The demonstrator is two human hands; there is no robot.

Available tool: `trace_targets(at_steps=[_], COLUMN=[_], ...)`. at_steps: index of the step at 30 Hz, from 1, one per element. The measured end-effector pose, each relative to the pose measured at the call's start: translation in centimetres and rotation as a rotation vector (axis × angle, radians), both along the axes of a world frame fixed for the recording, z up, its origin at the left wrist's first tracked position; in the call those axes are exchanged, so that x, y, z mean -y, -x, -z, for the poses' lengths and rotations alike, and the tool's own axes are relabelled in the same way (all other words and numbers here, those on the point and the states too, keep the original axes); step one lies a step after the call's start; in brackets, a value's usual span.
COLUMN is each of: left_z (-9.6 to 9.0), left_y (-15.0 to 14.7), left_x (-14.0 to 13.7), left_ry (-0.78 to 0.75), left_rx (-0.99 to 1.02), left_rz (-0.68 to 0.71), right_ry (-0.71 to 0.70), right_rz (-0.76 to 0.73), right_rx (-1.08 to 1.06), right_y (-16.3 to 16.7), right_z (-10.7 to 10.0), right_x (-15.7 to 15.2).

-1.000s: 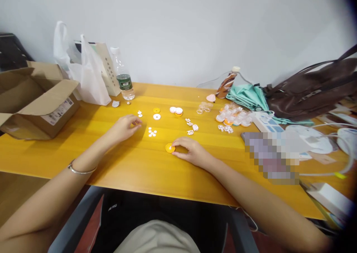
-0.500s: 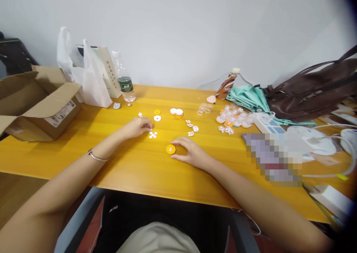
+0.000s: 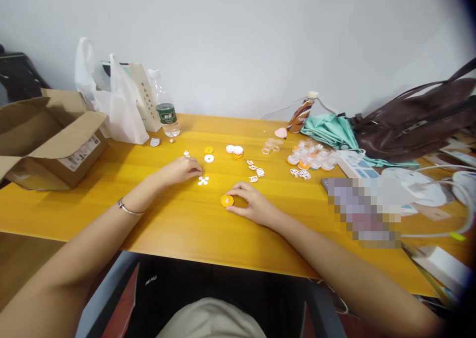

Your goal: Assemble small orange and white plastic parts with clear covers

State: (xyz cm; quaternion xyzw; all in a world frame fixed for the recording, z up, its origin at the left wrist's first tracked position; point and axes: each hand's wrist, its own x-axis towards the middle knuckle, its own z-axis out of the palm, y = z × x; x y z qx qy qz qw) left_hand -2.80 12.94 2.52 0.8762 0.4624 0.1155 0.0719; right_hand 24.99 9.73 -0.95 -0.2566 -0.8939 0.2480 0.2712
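My right hand [image 3: 253, 204] grips a round yellow disc [image 3: 224, 201] by its edge, between thumb and fingers. A small white piece sits in the middle of the disc, which is just over the table or resting on it. To the left, my left hand [image 3: 186, 169] hovers low over the wood with its fingers curled together; what the fingertips hold, if anything, is hidden. Right beside those fingertips lies a cluster of small white round pieces [image 3: 203, 180]. Behind them are a white ring [image 3: 208, 158] and a yellow ring [image 3: 208, 150].
White openwork pieces [image 3: 260, 172], white and yellow discs [image 3: 234, 150] and clear rings [image 3: 271, 145] lie mid-table. Clear-topped round cases [image 3: 310, 154], a phone [image 3: 360, 214] and a brown bag [image 3: 416, 119] are right. A carton [image 3: 55, 144] and water bottle [image 3: 166, 109] stand left.
A white round piece seen at my left fingertips no longer shows there; the fingers have shifted slightly. My right hand still holds the yellow disc in nearly the same place.
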Motion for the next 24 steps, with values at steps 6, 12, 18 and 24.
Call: trace_targets(at_steps=[6, 12, 18, 24], left_z=[-0.3, -0.5, -0.6, 0.2], left_y=[0.5, 0.2, -2.3, -6.0], left_x=[-0.6, -0.2, 2.5, 6.2], left_ry=[0.151, -0.017, -0.173, -0.18], left_rx=[0.118, -0.079, -0.12, 0.062], left_rz=[-0.134, -0.077, -0.08, 0.343], right_ry=[0.007, 0.009, 0.018, 0.039], right_rz=[0.001, 0.006, -0.003, -0.013], right_rx=[0.005, 0.007, -0.006, -0.021], right_y=[0.0, 0.0, 0.0, 0.0], right_z=[-0.1, -0.3, -0.2, -0.1], right_x=[0.0, 0.2, 0.0, 0.0])
